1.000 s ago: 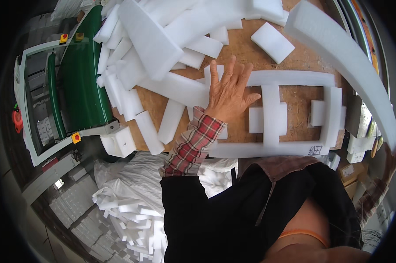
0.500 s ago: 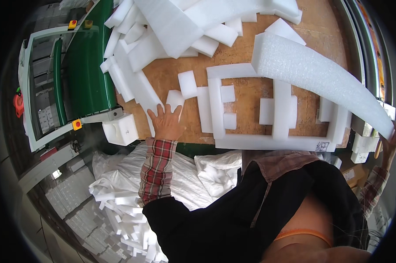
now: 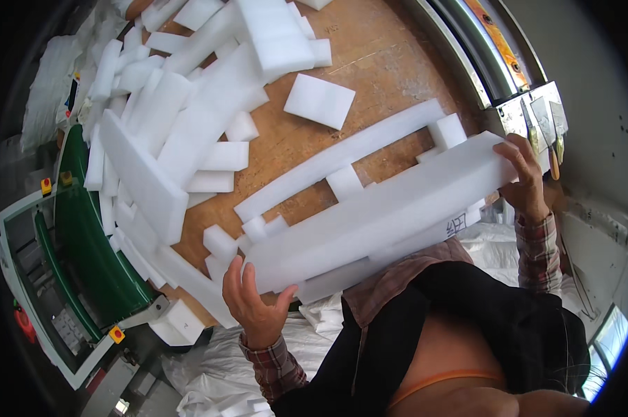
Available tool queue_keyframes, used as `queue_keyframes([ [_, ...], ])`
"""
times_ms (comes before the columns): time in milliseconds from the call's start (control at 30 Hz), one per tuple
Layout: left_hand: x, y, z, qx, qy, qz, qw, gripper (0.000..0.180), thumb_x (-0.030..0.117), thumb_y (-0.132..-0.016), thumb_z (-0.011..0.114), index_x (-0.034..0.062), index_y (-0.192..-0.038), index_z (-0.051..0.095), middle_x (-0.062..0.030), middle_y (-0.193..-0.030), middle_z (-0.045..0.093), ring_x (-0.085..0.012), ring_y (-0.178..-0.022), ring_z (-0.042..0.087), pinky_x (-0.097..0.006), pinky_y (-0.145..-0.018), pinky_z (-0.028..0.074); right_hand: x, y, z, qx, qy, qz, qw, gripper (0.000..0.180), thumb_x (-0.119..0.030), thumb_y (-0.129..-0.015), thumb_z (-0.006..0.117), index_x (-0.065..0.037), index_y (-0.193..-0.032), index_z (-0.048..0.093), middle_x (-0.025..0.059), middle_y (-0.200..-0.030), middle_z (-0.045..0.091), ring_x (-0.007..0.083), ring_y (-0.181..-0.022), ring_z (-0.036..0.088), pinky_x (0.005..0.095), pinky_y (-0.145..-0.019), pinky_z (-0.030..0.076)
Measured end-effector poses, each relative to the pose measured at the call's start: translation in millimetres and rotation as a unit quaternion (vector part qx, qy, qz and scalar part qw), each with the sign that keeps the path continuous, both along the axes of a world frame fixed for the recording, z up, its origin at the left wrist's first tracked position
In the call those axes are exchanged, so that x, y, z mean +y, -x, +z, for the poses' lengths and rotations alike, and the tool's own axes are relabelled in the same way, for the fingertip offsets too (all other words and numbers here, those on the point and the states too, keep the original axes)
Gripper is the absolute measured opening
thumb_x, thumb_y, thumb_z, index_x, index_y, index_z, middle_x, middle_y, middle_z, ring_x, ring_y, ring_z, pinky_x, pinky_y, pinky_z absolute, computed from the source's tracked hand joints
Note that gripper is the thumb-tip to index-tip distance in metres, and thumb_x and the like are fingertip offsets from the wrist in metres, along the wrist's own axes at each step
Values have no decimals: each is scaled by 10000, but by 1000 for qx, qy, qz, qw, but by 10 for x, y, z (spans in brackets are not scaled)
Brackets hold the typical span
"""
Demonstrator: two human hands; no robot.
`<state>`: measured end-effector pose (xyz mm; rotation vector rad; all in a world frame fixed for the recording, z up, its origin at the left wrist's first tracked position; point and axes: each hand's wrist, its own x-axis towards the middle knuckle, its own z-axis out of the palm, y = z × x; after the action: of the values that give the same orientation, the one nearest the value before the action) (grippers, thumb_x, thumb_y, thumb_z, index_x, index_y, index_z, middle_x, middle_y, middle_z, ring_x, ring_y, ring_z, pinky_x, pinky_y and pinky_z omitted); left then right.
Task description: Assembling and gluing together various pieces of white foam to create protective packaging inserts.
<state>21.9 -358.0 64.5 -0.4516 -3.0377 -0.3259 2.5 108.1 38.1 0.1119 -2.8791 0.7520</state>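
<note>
A long white foam strip [image 3: 383, 201] lies slantwise over the near side of a white foam frame [image 3: 349, 149]. My right hand [image 3: 526, 177] grips the strip's right end, fingers bent over its top edge. At the other end is my left hand [image 3: 262, 306], fingers spread and thumb apart beside the strip's corner; whether it bears any weight I cannot tell. Beneath the strip, a frame edge with a dark handwritten mark [image 3: 456, 224] shows. Small foam blocks [image 3: 220, 242] sit near the left end, and the strip hides part of the frame.
White foam offcuts [image 3: 168, 132] pile up at the left of the brown tabletop [image 3: 383, 48]. A loose foam block [image 3: 319, 101] lies beyond the frame. Left stands a green belt [image 3: 102, 243] with red-and-yellow buttons. A metal roller [image 3: 491, 48] and scrapers [image 3: 556, 132] are at the right.
My left hand has left the small foam block for the strip's left end. The strip has swung down across the frame's near side, its right end still in my right hand. The view has turned.
</note>
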Motion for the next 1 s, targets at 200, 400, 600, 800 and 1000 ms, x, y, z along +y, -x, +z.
queue_keyframes([
  [200, 77, 256, -254, -24, 70, -5, 997, 630, 117, -590, 723, 86, -1173, 487, -138, -1201, 457, -309, -1077, 463, -418, -912, 386, -21, 183, -196, -2, 19, 10, 1000, 621, -41, -542, 819, -160, -1103, 580, 154, -1151, 511, 319, -939, 567, 386, -757, 515],
  [400, 43, 431, -282, -49, -10, 26, 998, 514, 28, -586, 636, 96, -1086, 536, -110, -1061, 459, -288, -952, 471, -387, -825, 410, 120, 325, -307, -40, 108, 16, 993, 640, -258, -600, 838, -155, -1174, 574, 156, -1134, 511, 296, -936, 575, 377, -772, 533],
  [600, 52, 545, -280, -93, -10, 48, 994, 500, 37, -606, 649, 95, -1089, 533, -109, -1055, 447, -290, -922, 475, -376, -807, 417, 231, 376, -423, -53, 153, 26, 987, 721, -455, -628, 779, -108, -1219, 554, 159, -1125, 524, 288, -922, 582, 367, -767, 531],
  [800, 113, 625, -275, -115, -3, 47, 992, 524, 38, -606, 671, 99, -1105, 523, -112, -1080, 440, -288, -915, 483, -367, -805, 421, 273, 394, -484, -58, 151, 27, 986, 730, -474, -629, 770, -98, -1217, 558, 164, -1110, 534, 284, -908, 588, 365, -766, 530],
  [1000, 103, 647, -287, -137, -7, 50, 989, 552, 43, -594, 689, 103, -1115, 518, -112, -1081, 444, -286, -914, 487, -363, -793, 428, 280, 423, -495, -70, 150, 29, 986, 726, -474, -631, 766, -89, -1211, 563, 167, -1100, 538, 284, -907, 589, 364, -764, 530],
])
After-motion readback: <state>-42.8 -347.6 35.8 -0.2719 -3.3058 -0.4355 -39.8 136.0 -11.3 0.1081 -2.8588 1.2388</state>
